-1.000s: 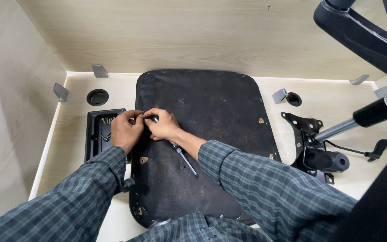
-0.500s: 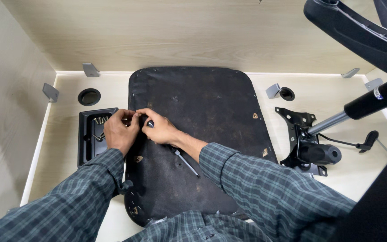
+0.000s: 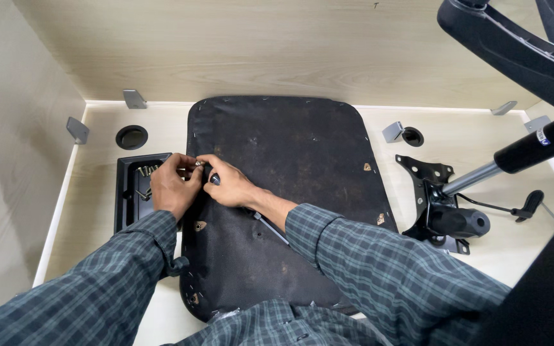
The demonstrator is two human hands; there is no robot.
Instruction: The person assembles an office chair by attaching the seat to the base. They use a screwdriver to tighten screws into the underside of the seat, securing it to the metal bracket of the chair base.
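Black tray (image 3: 127, 192) holds, seemingly, screws (image 3: 147, 171)

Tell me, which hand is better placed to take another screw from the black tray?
Probably the left hand: it lies beside the black tray, while the right hand grips the tool over the seat base.

The seat panel (image 3: 290, 192) is black fabric, dusty with pale specks and edged with silvery staples. The sleeves (image 3: 379, 269) show a dark green-and-blue plaid. The worktop (image 3: 482, 147) is pale wood grain. The parts tray (image 3: 126, 192) is black, as is the chair mechanism (image 3: 444, 205) with its grey metal rod.
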